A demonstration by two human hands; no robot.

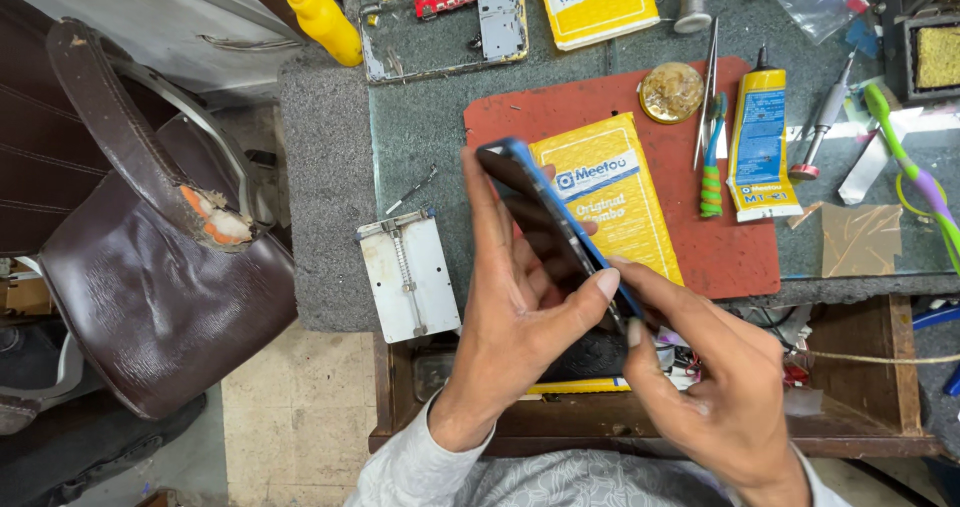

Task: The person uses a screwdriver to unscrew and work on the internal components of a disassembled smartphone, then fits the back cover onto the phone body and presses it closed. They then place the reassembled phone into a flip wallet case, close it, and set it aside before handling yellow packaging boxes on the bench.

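My left hand [510, 317] holds a smartphone [545, 232] with a dark screen and a blue frame, tilted on edge above the front of the bench. Its fingers wrap the screen side and the thumb presses near the lower end. My right hand [700, 367] grips the phone's lower right edge with thumb and fingertips. Under the phone lies a yellow packet [620, 192] on a red mat [730, 247].
On the bench lie a white metal holder plate [408, 277], a yellow glue tube [760, 142], tweezers [706, 97], a green-handled brush [711, 167], a round tin [671, 92], a yellow squeeze bottle [320, 17] and a stripped phone frame [445, 32]. A worn brown chair [130, 237] stands left. An open drawer [850, 387] is below.
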